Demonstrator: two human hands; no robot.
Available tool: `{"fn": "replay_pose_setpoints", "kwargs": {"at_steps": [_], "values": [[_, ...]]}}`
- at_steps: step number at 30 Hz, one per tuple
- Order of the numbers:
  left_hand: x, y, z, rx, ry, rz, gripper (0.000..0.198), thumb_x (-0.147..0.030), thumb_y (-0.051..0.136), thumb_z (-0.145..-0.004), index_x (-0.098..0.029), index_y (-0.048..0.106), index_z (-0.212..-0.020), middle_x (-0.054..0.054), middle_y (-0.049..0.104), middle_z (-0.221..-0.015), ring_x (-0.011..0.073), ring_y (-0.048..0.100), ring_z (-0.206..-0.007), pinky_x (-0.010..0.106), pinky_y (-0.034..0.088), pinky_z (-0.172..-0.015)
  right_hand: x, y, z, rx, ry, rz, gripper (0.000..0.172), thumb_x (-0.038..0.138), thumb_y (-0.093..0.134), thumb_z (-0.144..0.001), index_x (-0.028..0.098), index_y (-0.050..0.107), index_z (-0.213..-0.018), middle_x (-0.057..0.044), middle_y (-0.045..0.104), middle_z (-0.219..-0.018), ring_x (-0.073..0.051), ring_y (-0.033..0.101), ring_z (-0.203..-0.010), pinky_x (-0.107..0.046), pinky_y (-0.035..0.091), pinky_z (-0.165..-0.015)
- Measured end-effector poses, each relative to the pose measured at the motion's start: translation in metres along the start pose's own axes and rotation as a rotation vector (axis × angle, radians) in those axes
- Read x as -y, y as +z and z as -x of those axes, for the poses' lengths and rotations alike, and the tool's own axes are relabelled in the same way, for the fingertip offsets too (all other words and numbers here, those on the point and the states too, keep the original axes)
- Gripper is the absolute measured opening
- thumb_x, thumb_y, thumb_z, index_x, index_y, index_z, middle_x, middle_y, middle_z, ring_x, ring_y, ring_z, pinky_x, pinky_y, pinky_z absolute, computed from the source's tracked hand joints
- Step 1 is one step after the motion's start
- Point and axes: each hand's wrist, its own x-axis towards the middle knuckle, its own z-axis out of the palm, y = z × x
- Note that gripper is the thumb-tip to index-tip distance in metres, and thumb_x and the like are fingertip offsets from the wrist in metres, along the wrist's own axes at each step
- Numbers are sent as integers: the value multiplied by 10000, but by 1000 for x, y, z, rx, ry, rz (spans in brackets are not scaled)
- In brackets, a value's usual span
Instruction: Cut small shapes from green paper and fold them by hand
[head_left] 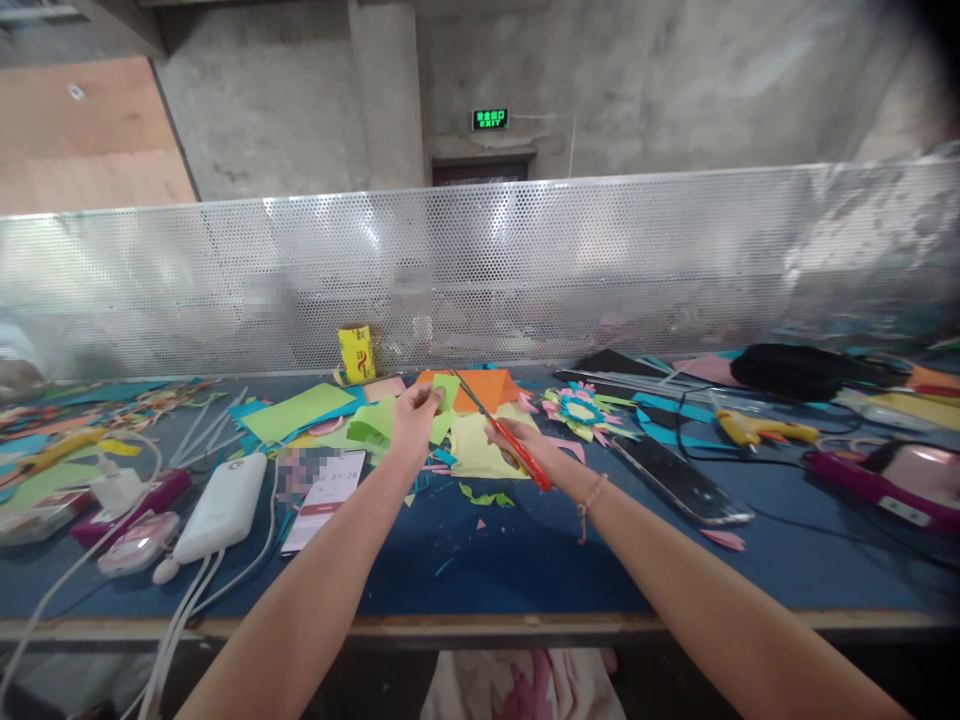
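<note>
My left hand [415,420] pinches a small light-green piece of paper [447,390] and holds it up over the table. My right hand [517,447] grips red-handled scissors [501,430], their blades angled up toward the green piece. Below the hands lie a yellow sheet [472,447], an orange sheet [480,388] and green paper scraps [486,496] on the blue table [525,560].
A paper flower [579,407], a glue gun [754,430], a phone [679,480] and a black bag [795,370] lie to the right. A white power bank [222,507], a lit phone [324,498], cables and coloured sheets lie left. A perforated metal screen [480,270] backs the table.
</note>
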Motion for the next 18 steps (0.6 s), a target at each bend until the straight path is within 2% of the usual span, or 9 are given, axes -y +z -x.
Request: {"fn": "replay_pose_setpoints", "kwargs": {"at_steps": [5,11,16,18], "values": [[-6,5,4,-141,-113,106,259,-303,698,-542,-149,556,-694,-28,535,-637,65,504,-573,200,434,-549,1,7,1,-3,49,-70,422,599,465,-691,193,360,-653,77,328,-450,-51,333,-368,-195,273,-374],[-9,11,10,-103,-174,173,275,-284,718,-519,-137,522,-644,-30,511,-613,59,508,-575,208,470,-585,-3,17,2,5,17,-94,410,581,477,-699,195,350,-648,76,344,-459,-56,356,-391,-188,286,-388],[-14,16,18,-117,-252,248,267,-250,722,-518,-139,515,-645,-47,492,-588,34,470,-505,171,442,-502,-2,22,3,-3,46,-179,392,574,465,-713,199,362,-662,79,351,-459,-61,359,-383,-196,304,-392],[-15,18,19,-111,-252,302,259,-220,724,-514,-138,502,-619,-51,491,-581,31,476,-508,172,453,-524,0,24,3,-10,44,-218,388,574,468,-711,200,372,-671,81,351,-461,-62,358,-377,-196,305,-385]]}}
